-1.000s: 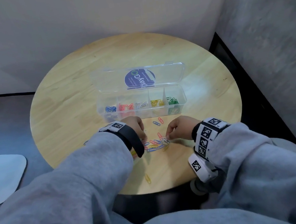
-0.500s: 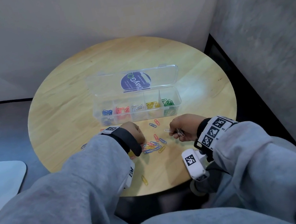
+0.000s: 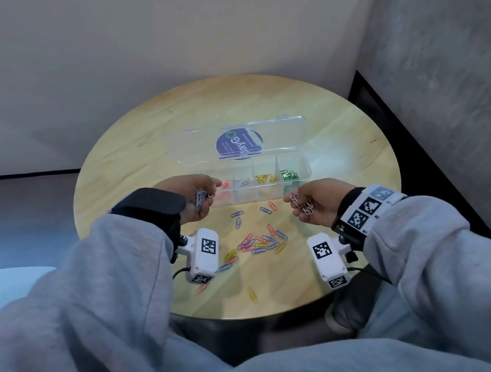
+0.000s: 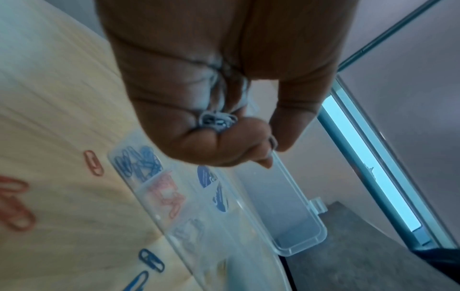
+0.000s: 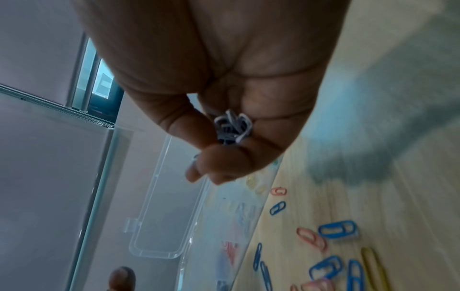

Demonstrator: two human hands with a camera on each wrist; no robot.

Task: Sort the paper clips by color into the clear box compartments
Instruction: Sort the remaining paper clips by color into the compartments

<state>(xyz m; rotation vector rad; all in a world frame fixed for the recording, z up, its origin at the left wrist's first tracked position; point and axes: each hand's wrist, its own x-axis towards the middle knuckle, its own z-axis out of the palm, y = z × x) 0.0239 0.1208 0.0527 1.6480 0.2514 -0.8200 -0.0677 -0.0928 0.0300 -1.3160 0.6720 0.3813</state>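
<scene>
- the left hand (image 3: 190,198) cups a bunch of white clips (image 3: 200,198) in curled fingers, with one more pinched at the fingertips just over the clear box (image 3: 301,161).
- the right hand (image 3: 316,202) is closed on another white bunch (image 3: 306,208), near the box's front wall.
- loose paper clips (image 3: 260,242) lie on the table (image 3: 138,157), blue, pink and yellow.
- they look light, stiff and slick, likely to snag on one another; best pinched flat across the wire loops, one colour at a time.
</scene>
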